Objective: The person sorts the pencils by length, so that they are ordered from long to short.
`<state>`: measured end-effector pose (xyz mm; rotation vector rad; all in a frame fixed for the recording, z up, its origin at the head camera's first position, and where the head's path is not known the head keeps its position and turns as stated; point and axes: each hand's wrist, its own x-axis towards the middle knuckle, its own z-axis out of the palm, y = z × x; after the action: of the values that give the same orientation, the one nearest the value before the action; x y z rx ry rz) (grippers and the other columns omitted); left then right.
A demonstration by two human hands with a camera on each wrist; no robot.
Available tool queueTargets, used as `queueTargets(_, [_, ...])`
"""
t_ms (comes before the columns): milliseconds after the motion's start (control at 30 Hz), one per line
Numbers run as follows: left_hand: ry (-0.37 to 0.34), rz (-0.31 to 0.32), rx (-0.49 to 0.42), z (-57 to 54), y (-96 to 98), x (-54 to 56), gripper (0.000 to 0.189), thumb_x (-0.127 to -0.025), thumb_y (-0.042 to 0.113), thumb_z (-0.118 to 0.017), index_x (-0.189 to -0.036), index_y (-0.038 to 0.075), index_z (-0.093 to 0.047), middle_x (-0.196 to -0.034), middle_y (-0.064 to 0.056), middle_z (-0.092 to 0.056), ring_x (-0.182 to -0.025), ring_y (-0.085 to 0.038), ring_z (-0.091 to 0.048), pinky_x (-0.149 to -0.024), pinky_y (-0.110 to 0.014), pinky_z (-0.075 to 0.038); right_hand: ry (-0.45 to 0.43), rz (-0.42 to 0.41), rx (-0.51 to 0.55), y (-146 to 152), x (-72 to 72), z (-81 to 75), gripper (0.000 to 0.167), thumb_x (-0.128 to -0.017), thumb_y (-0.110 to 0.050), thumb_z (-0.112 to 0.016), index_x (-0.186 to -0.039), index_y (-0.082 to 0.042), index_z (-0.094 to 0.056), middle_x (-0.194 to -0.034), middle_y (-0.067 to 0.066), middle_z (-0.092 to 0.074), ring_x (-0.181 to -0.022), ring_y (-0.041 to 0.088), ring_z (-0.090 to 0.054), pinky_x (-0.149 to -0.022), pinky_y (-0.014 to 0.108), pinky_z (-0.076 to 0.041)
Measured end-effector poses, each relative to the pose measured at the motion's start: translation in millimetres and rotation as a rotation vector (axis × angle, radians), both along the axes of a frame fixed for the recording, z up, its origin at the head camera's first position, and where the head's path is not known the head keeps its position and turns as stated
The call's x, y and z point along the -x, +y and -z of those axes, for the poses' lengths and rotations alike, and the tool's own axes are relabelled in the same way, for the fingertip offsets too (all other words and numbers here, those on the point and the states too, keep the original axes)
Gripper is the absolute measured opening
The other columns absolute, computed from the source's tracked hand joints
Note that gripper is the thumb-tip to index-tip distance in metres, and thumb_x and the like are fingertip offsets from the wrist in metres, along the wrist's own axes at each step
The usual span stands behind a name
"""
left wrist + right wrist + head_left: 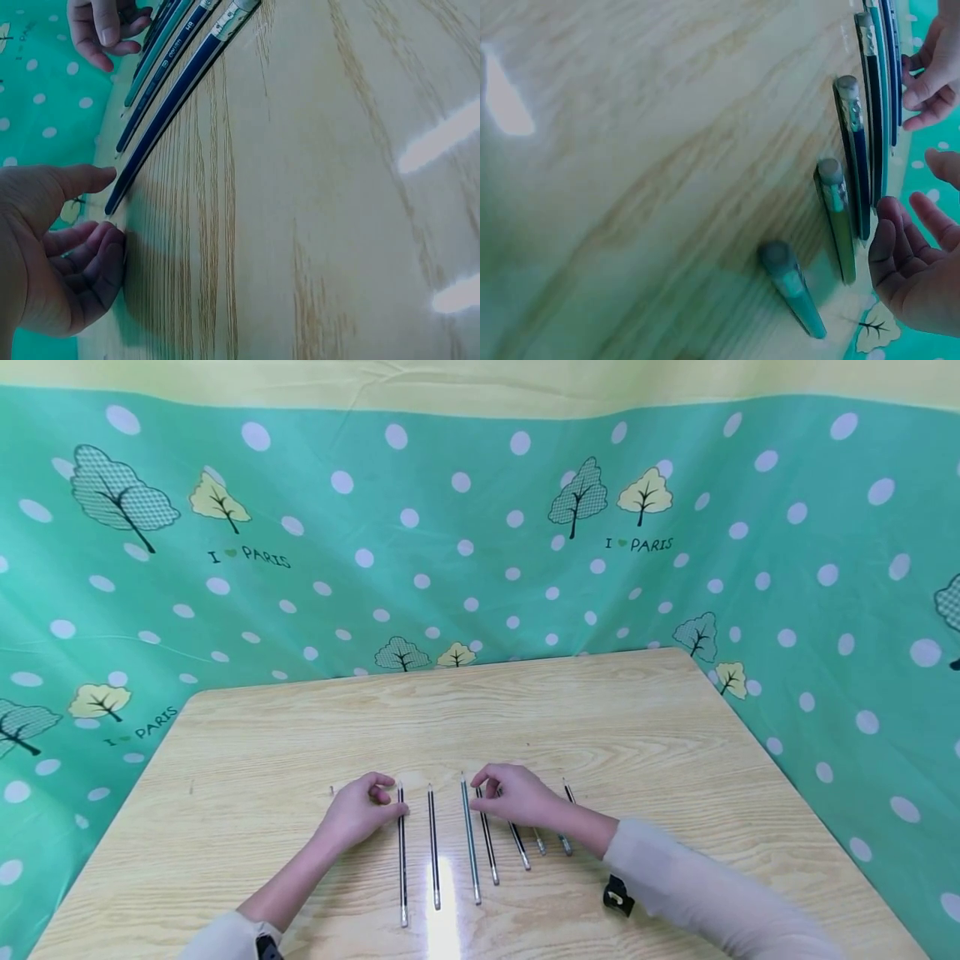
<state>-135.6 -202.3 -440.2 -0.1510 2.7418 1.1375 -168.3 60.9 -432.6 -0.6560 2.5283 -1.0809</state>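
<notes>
Several pencils lie spaced in a row, erasers toward me. My left hand is beside the leftmost dark pencil, thumb by its upper end; in the left wrist view thumb and loosely curled fingers stand apart around the tip of this dark pencil. Right of it lie another dark pencil and a teal pencil. My right hand hovers over the upper ends of the middle pencils, fingers loosely bent, gripping nothing in the right wrist view. My right hand and forearm partly hide the pencils beneath, including a dark pencil.
The pencils lie on a light wood-grain table. A green dotted curtain hangs behind and at the sides. Near the right sleeve is a small black strap piece. Bright light reflects off the table's front.
</notes>
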Motion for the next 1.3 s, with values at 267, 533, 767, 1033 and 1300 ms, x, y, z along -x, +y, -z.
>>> queueTargets(267, [0.006, -0.004, 0.016, 0.7, 1.7, 2.9, 0.048, -0.075, 0.028, -0.076, -0.114, 0.005, -0.06, -0.086, -0.001, -0.06, -0.074, -0.013, -0.052, -0.064, -0.023, -0.043, 0.036, 0.033, -0.053, -6.5, -2.1, 2.9, 0.032, -0.083, -0.031, -0.069, -0.108, -0.011, -0.064, -0.072, -0.006, -0.056, -0.06, 0.008, -0.049, -0.054, 0.02, -0.043])
queueTargets(533, [0.003, -0.017, 0.041, 1.2, 2.6, 4.0, 0.047, -0.076, 0.028, -0.075, -0.113, 0.005, -0.06, -0.084, -0.001, -0.06, -0.071, -0.013, -0.052, -0.061, -0.024, -0.042, 0.08, 0.054, -0.097, -10.5, -2.8, 8.0, 0.032, -0.083, -0.034, -0.069, -0.106, -0.014, -0.064, -0.067, -0.008, -0.052, -0.056, 0.006, -0.045, -0.05, 0.019, -0.04])
queueTargets(767, [-0.007, -0.035, 0.046, 1.8, 3.1, 3.9, 0.046, -0.076, 0.029, -0.074, -0.113, 0.005, -0.061, -0.082, -0.001, -0.061, -0.07, -0.013, -0.052, -0.059, -0.024, -0.041, 0.115, 0.065, -0.119, -13.9, -4.3, 9.3, 0.034, -0.082, -0.037, -0.069, -0.107, -0.014, -0.065, -0.065, -0.008, -0.051, -0.054, 0.006, -0.044, -0.046, 0.02, -0.038])
queueTargets(1033, [-0.007, -0.051, 0.024, 3.3, 2.1, 5.2, 0.044, -0.077, 0.028, -0.073, -0.112, 0.004, -0.062, -0.082, -0.002, -0.062, -0.07, -0.013, -0.053, -0.06, -0.024, -0.042, 0.143, 0.096, -0.169, -17.9, -6.8, 7.7, 0.035, -0.081, -0.04, -0.068, -0.106, -0.015, -0.066, -0.065, -0.008, -0.048, -0.054, 0.007, -0.041, -0.045, 0.021, -0.036])
queueTargets(1300, [-0.003, -0.058, 0.001, 3.0, 2.5, 5.1, 0.041, -0.079, 0.026, -0.072, -0.111, 0.003, -0.062, -0.083, -0.004, -0.061, -0.069, -0.014, -0.053, -0.057, -0.024, -0.042, 0.155, 0.108, -0.216, -21.3, -7.0, 7.1, 0.037, -0.081, -0.043, -0.068, -0.104, -0.013, -0.067, -0.067, -0.008, -0.049, -0.056, 0.006, -0.043, -0.047, 0.02, -0.037])
